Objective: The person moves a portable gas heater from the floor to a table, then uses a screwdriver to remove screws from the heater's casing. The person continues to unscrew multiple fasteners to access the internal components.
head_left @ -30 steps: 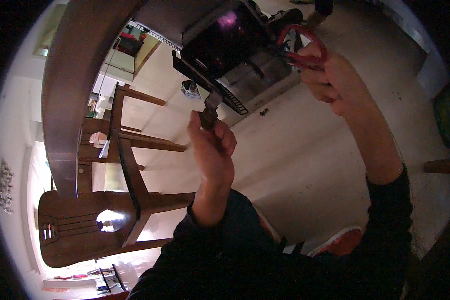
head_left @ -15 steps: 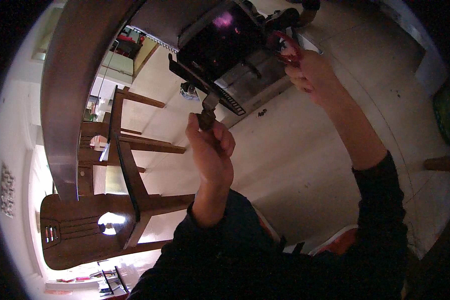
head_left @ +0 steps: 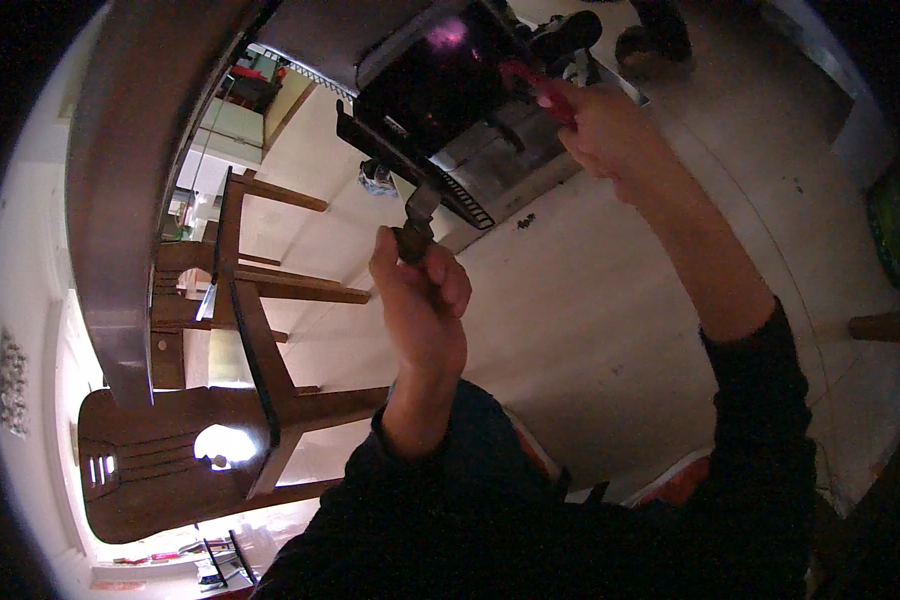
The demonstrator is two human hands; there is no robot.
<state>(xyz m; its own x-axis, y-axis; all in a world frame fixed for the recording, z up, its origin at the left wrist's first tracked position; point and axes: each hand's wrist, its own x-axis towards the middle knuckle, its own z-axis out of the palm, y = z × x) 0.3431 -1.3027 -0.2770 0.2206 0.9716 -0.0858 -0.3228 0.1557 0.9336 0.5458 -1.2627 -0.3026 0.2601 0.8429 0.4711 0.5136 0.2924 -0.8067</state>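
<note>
Floor [head_left: 560, 320]: pale; dark box [head_left: 435, 95] toward its far edge
Left hand [head_left: 422, 310]: fingers closed around bent metal piece [head_left: 421, 207]
Right hand [head_left: 615, 130]: fingers curled tightly around red tool [head_left: 560, 102]

metallic strip [head_left: 421, 208], wooden chair [head_left: 160, 475], glossy black panel [head_left: 425, 95]

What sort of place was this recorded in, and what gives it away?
Probably a home, perhaps its dining area: a wooden chair with a cut-out back, what looks like a brown tabletop beside it, and a pale floor suggest so, though the dim light leaves some doubt.
</note>
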